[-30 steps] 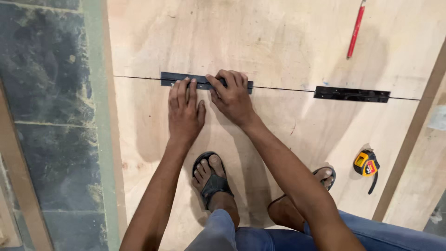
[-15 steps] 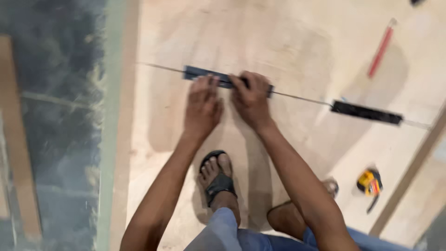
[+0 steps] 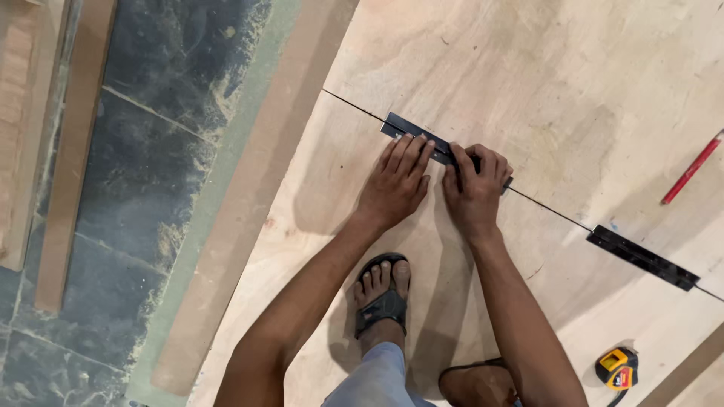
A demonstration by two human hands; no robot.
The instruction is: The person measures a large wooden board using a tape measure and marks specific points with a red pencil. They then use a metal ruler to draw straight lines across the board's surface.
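Note:
A black strip hinge lies across the seam between two plywood panels. My left hand rests flat on the lower panel with its fingertips on the hinge's near edge. Beside it, my right hand presses on the hinge's right part, fingers curled over it and hiding that end. Neither hand lifts anything. My left foot in a black sandal stands on the plywood just behind the hands.
A second black hinge sits on the same seam to the right. A red pencil lies at the far right and a yellow tape measure at the lower right. Dusty dark stone floor and wood strips lie left.
The view has swung and tilted, so the seam now runs diagonally. Both hands stay pressed on the same hinge, closer together; the left hand's fingers are spread flatter.

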